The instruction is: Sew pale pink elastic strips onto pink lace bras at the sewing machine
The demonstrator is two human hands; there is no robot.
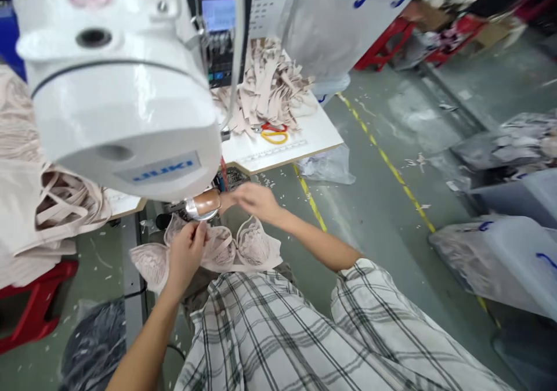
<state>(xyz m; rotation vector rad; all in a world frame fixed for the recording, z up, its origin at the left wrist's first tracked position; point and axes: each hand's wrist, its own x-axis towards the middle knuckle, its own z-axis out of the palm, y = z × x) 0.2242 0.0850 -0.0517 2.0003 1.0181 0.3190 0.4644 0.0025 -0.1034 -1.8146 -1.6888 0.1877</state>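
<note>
A pale pink lace bra [243,249] lies under the arm of a white sewing machine [122,89], over my lap. My left hand [186,253] is closed, pinching the bra's fabric just below the machine's small cylinder bed [203,204]. My right hand [256,201] reaches in from the right toward the same spot, fingers curled on the fabric edge, blurred by motion. The needle area is hidden behind the machine head.
A heap of beige straps [270,86] and red and yellow loops [274,133] lie on the white table [304,141]. More straps [65,202] hang at left over a red stool [35,304]. Plastic-bagged bins [500,263] stand right of a yellow floor line [391,167].
</note>
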